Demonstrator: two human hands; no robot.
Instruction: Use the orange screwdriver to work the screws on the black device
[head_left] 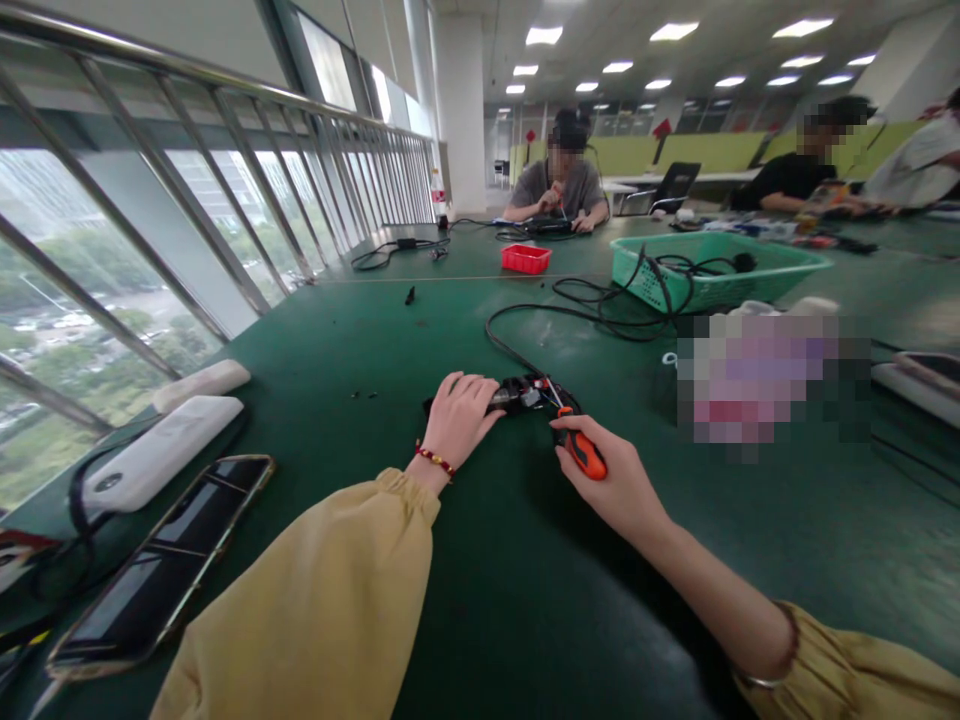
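Note:
My left hand [459, 420] is closed over a dark, tube-shaped electrical device [511, 397], pressing it to the green table. At its right end the housing is open, with small coloured wires and inner parts showing. My right hand [611, 475] grips a screwdriver [589, 455] with an orange and black handle. Its metal shaft points up and left, and the tip reaches the exposed wires; whether it touches a screw is too small to see. A black cable [501, 340] runs from near the device toward the back right.
A green basket [720, 290] holding cables stands at back right, near a red tray [526, 259]. A phone [165, 560] and a white power bank [165, 455] lie at left beside the railing [225, 90]. A blurred pinkish thing [757, 375] is at right. People sit across the table.

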